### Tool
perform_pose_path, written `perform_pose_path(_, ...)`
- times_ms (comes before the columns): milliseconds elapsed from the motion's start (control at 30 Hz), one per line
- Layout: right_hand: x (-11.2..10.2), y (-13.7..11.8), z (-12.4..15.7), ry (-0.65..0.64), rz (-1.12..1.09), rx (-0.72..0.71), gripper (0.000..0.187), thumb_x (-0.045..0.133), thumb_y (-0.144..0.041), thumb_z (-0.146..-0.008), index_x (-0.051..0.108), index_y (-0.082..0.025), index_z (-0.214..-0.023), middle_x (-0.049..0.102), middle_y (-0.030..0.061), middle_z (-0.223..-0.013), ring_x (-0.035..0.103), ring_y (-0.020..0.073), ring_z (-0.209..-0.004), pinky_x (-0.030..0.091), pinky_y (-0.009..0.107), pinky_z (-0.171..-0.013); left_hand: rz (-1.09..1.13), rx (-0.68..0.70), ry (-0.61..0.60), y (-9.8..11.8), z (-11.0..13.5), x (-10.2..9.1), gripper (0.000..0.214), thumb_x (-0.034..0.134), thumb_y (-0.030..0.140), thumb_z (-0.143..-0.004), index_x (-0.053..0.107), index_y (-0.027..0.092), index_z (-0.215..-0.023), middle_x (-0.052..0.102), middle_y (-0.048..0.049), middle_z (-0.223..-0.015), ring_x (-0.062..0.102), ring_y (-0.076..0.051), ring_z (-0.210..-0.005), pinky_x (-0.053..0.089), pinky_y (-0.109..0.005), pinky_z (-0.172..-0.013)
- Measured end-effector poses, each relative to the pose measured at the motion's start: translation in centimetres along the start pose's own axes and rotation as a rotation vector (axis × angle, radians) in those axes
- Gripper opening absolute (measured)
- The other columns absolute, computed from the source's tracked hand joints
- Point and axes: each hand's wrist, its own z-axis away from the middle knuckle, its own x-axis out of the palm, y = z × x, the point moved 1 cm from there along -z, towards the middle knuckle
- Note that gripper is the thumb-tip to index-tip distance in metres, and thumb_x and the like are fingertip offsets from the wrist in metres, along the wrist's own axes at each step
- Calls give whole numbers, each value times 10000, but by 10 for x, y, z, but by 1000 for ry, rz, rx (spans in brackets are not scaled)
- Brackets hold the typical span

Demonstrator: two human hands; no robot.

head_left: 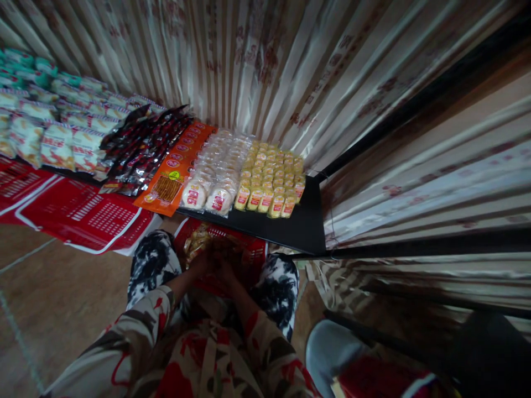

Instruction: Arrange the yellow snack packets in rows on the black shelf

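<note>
Between the knees stands a red bag [259,254] with white print, holding gold shiny wrapped packets [197,243]. My left hand [201,262] reaches down over this bag, beside the gold packets. Close to it, my right hand [223,270] is lowered into the same bag. Both hands lie in deep shadow and their fingers do not show clearly. Whether either one grips a packet cannot be made out.
Ahead, a black shelf [305,221] bears yellow packets [269,177], clear-wrapped round cakes [218,171], an orange bag [170,177], dark packets [145,143] and white packets [58,143]. Red bags [91,215] hang at left. Behind is a pleated curtain [249,61]; a grey stool [332,348] stands right.
</note>
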Motion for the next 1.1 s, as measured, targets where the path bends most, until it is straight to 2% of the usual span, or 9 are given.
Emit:
perform_pose_path(100,-1,5,-1,27,7,42,188,536,-120,-657,644,-167,-804,674,73,-803,619,225,-809,474,334,-754,-66,-22,-12,0,0,-1,144,520,183,-737,643,116,-704,641,-97,-714,609,-216,-758,433,-298,-707)
perform_pose_path(200,-8,6,-2,63,14,65,201,546,-109,-650,645,-177,-811,680,74,-807,629,228,-800,469,335,-760,-92,-11,-25,4,-1,-3,172,530,241,-751,671,163,-812,672,-87,-867,613,-211,-842,435,-272,-744)
perform_pose_path(300,-18,3,-4,105,13,66,198,573,-132,-644,636,-193,-821,680,61,-843,629,217,-820,467,330,-772,-93,19,-15,15,0,-9,234,512,275,-771,675,208,-925,676,-72,-978,610,-207,-900,436,-265,-777)
perform_pose_path(400,-30,-3,-5,144,1,56,117,584,-172,-653,626,-187,-762,675,60,-834,624,213,-825,467,341,-782,-51,66,8,31,3,-18,284,505,246,-772,656,199,-1008,676,-73,-1012,608,-204,-928,437,-275,-813)
perform_pose_path(567,-49,-19,2,203,-91,26,186,586,-212,-653,616,-197,-836,673,33,-881,622,185,-845,479,329,-784,84,162,44,53,7,-36,304,483,158,-753,656,166,-1002,682,-63,-1006,614,-163,-912,445,-239,-824)
perform_pose_path(767,-73,-41,29,78,-550,31,309,625,-344,-632,614,-171,-887,668,28,-843,618,143,-723,499,257,-643,174,169,68,60,15,-53,252,478,207,-765,669,162,-922,692,-39,-911,616,-151,-848,464,-229,-760)
perform_pose_path(867,-82,-48,41,115,-682,35,316,669,-350,-596,604,-172,-848,658,28,-825,614,131,-700,503,237,-612,290,144,98,65,26,-57,221,472,239,-781,657,152,-866,679,-33,-828,612,-143,-793,470,-221,-702)
perform_pose_path(1000,-82,-56,49,212,-768,58,260,690,-314,-595,574,-194,-796,655,25,-784,627,141,-680,528,271,-632,460,119,79,80,44,-58,288,502,301,-787,595,149,-1013,634,-4,-691,588,-112,-633,457,-200,-573)
perform_pose_path(1100,-77,-62,53,236,-809,56,201,663,-296,-634,545,-208,-771,653,20,-743,634,147,-661,536,285,-638,504,136,106,94,53,-58,357,569,294,-747,556,159,-1078,625,6,-687,580,-102,-603,449,-190,-543)
